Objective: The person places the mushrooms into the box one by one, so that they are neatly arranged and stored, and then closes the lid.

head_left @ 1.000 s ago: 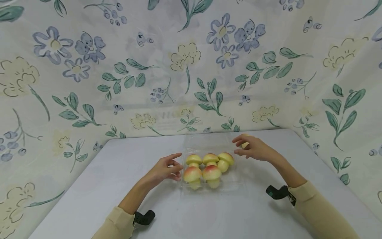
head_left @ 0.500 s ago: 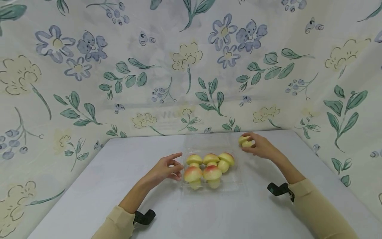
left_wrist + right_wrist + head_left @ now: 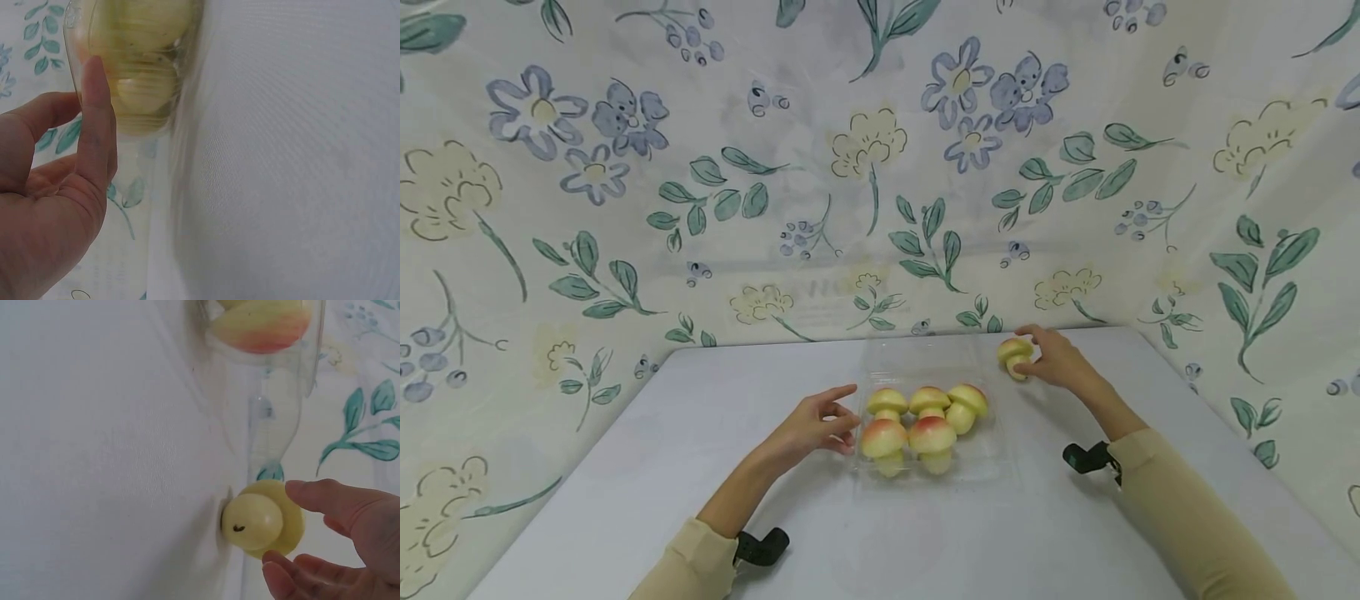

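A clear plastic clamshell box (image 3: 985, 454) lies on the table with its lid (image 3: 925, 354) folded back. Several mushroom-shaped fruits, yellow with red-blushed caps, sit inside; one front mushroom (image 3: 932, 437) stands beside another. My left hand (image 3: 808, 429) is at the box's left side, its index finger straight along the wall in the left wrist view. Outside the box, at the back right, lies a single yellow mushroom (image 3: 1015, 354). Around it my right hand (image 3: 1056, 358) spreads thumb and fingers. In the right wrist view the thumb (image 3: 306, 490) meets the cap's edge; a firm grip does not show.
The white table (image 3: 715, 383) ends at a floral cloth backdrop (image 3: 880, 167) behind it. Black wrist cameras sit on both cuffs, the left camera (image 3: 763, 547) and the right camera (image 3: 1084, 458).
My right hand has drawn to the right, from in front of the loose mushroom to its right side, uncovering it. The left hand and the box have stayed in place.
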A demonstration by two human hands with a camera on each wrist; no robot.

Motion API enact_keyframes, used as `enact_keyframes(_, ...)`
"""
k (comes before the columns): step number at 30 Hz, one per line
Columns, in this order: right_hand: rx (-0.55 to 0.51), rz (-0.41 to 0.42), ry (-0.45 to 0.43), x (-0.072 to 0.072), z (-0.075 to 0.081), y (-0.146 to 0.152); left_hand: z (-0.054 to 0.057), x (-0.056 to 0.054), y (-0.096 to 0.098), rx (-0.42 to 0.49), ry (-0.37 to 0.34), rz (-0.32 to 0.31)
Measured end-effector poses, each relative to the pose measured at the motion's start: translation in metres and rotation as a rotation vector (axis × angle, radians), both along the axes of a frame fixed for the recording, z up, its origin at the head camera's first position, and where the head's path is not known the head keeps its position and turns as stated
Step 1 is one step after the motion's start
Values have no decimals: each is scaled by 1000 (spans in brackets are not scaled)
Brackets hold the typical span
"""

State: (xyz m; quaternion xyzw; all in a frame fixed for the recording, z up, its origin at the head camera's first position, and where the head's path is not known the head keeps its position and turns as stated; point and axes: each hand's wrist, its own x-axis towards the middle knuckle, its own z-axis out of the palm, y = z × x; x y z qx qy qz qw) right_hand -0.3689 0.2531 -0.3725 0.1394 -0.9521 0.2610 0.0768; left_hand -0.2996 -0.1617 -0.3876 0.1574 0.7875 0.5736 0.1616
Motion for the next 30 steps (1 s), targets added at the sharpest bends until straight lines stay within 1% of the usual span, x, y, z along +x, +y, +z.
enact_keyframes(3, 49, -14, -10, -5, 0, 0, 0, 0, 0, 1, -2, 2)
enact_keyframes(6, 76, -16, -34, -10, -2, 0, 0, 0, 0, 0, -7, 3)
enact_keyframes(14, 68, 27, -86, -17, -5, -1, 0, 0, 0, -7, -12, 8)
enact_keyframes(18, 62, 32, -116, -19, -7, -1, 1, 0, 0, -7, -13, 11)
enact_keyframes(30, 29, 19, -91, -22, -12, 0, 0, -1, 0, -17, -11, 13)
